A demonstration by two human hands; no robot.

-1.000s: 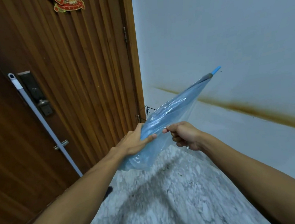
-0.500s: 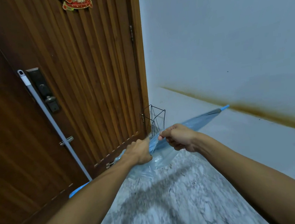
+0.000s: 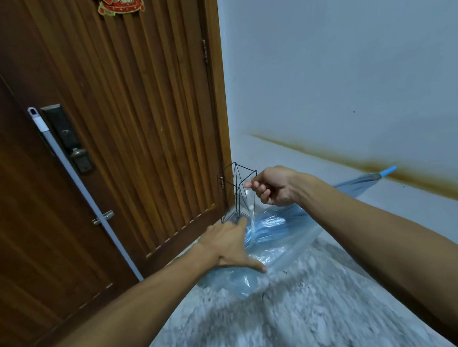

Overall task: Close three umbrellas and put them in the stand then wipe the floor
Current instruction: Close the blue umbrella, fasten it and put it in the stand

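Folded umbrella (image 3: 277, 232) lies under left hand (image 3: 228, 242), right hand (image 3: 272, 186) pinching its strap.

A brown ribbed wooden door (image 3: 134, 120) fills the left, with a dark lock plate (image 3: 67, 137) and a small latch (image 3: 103, 217) below it. A red and gold decoration (image 3: 120, 1) hangs at its top. A pale pole (image 3: 86, 197) leans across it. On the right stands a plain pale wall (image 3: 350, 52), crossed by a rusty brown stain (image 3: 374, 166). The near floor (image 3: 290, 320) is mottled grey and white stone.
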